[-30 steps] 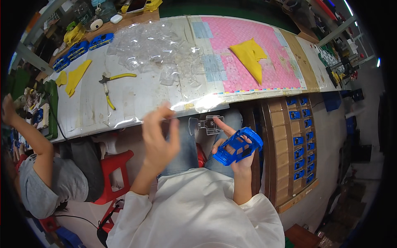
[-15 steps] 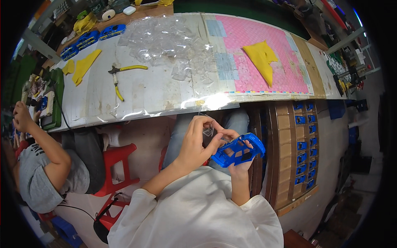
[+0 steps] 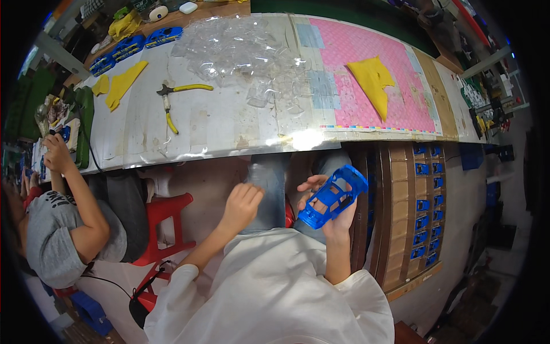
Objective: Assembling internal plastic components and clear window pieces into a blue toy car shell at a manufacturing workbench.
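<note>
A blue toy car body shell [image 3: 327, 203] with open window gaps rests in my right hand [image 3: 340, 222], tilted over my lap. The thumb and fingers of that hand hold it from below and the side. To its left, apart from the shell, my left hand [image 3: 242, 203] hangs over my lap with the fingers curled in. Its palm faces away, so anything inside the curl is hidden. I cannot tell whether a clear piece sits inside the shell.
On the table [image 3: 200, 133] lie a heap of clear plastic pieces [image 3: 246, 57], yellow-handled pliers [image 3: 167, 103] and a yellow cloth [image 3: 371, 83]. A partitioned box [image 3: 401, 212] holding several blue shells stands at my right. A co-worker [image 3: 74, 229] sits at my left beside a red stool [image 3: 166, 226].
My left hand has drawn away to the left from the shell. The clear piece seen at my fingers before no longer shows there. My right hand has tilted the shell more upright.
</note>
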`<state>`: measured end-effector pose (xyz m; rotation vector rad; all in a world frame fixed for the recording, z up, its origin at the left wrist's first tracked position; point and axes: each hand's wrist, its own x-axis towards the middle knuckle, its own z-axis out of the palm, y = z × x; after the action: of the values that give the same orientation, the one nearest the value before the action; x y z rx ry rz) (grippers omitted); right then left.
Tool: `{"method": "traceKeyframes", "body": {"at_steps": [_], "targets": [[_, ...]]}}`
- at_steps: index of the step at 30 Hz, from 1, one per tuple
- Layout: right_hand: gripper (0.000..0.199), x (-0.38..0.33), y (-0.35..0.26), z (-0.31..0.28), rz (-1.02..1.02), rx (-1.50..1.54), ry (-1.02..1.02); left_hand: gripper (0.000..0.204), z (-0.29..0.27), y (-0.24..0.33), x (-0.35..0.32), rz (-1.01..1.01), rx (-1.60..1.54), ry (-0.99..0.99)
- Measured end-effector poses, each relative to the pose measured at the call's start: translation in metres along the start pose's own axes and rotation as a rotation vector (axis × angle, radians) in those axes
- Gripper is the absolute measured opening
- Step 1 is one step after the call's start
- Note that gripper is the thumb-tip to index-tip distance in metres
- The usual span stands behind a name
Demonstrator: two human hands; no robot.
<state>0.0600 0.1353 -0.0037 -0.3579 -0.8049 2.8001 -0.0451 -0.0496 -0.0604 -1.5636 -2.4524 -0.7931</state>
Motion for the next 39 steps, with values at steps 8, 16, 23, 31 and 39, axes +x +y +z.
{"method": "traceKeyframes", "body": {"at_steps": [8,16,23,31,39], "targets": [[0.076,0.0,-0.003,0.016,0.004,0.031,0.208,0.018,-0.022,0.021,0.008,0.064,0.012,0.208],[0.072,-0.002,-0.009,0.011,0.099,0.075,0.101,0.017,-0.043,0.033,0.033,0.285,0.068,0.562],[0.068,-0.002,-0.012,0.007,0.067,0.069,0.159,0.019,0.007,-0.002,0.011,0.111,-0.121,-0.082],[0.065,0.0,-0.015,0.01,0.041,0.039,0.145,0.019,-0.03,0.039,0.028,0.264,-0.069,0.334],[0.06,-0.002,-0.014,0.026,-0.08,0.071,0.37,0.017,-0.051,0.057,0.041,0.432,-0.148,0.487]]}}
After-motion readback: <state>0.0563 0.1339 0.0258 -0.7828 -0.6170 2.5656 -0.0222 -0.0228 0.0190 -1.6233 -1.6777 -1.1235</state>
